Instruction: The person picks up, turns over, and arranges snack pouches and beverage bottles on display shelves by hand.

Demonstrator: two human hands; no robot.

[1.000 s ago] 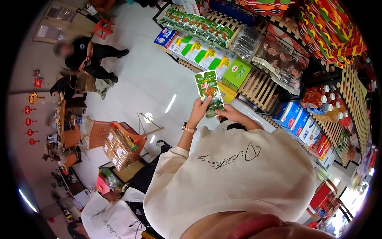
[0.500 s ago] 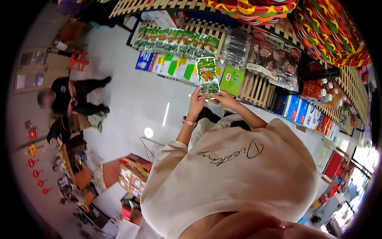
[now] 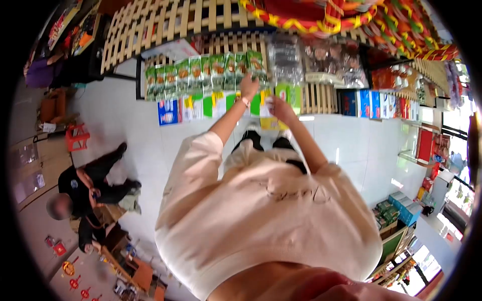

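Note:
My left hand is closed on the lower end of a green packet at the right end of a row of similar green packets on the slatted shelf. The packet overlaps the row and lies beside clear-wrapped dark packs. My right hand is lower and to the right, in front of the green box. Its fingers are loosely bent and apart, slightly blurred, with nothing seen in them.
White, green and yellow boxes stand below the packets. Woven red and yellow baskets are above. Drink bottles and blue boxes are to the right. A seated person and a red stool are at the left.
The view has turned towards the shelf. The packet held in both hands has moved up to the row's right end; my right hand has let go and drawn away.

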